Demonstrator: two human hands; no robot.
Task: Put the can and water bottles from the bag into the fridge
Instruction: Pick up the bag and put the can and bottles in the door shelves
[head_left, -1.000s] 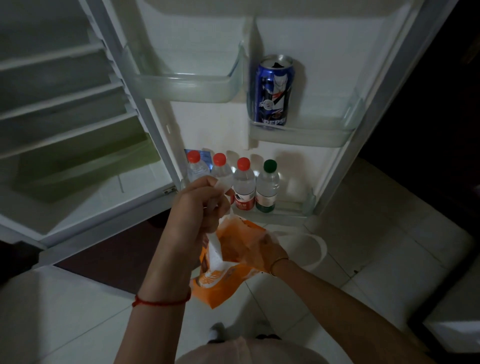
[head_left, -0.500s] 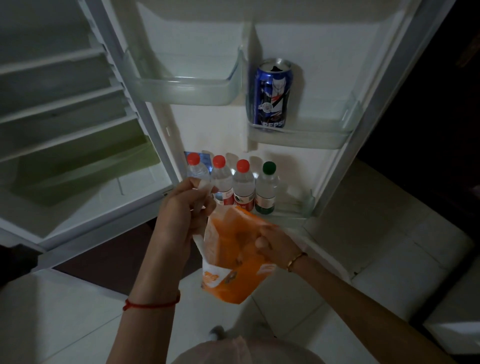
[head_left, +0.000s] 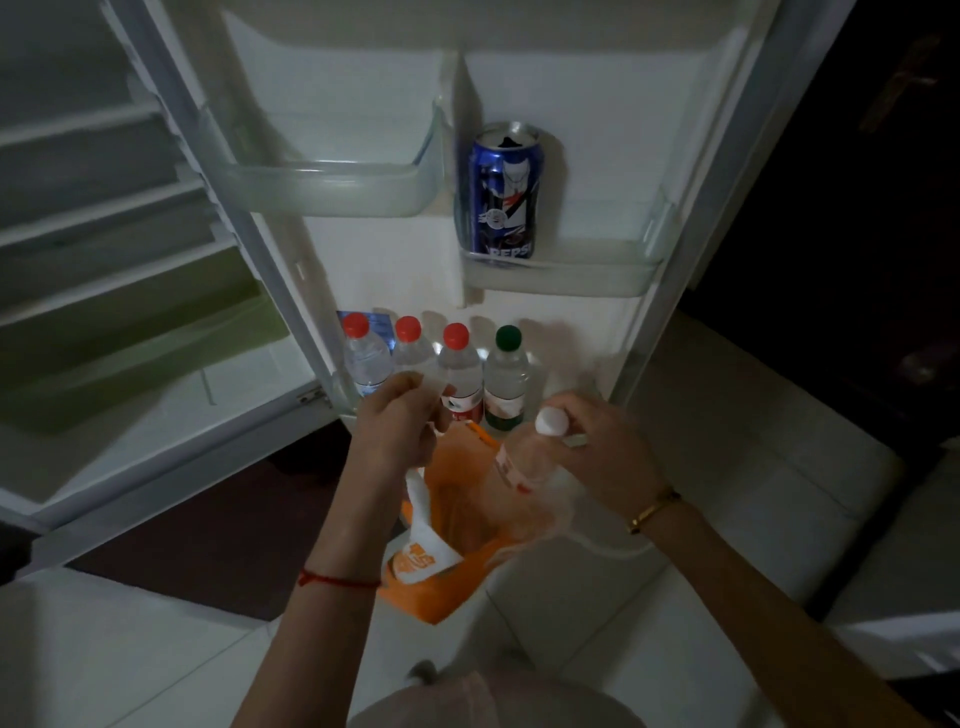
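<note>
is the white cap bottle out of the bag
Partly: right hand holds the bottle by its cap end, base inside the orange bag.

Reads "PEPSI" in white, low on the blue can (head_left: 506, 192). Illegible on the white patch of the orange bag (head_left: 467, 525) and the labels of the water bottles (head_left: 460, 374).

The can (head_left: 506, 192) stands on the right door shelf (head_left: 571, 275), above four bottles (head_left: 460, 369). Before them, another bottle (head_left: 524, 457) pokes from the bag (head_left: 452, 525)
</note>
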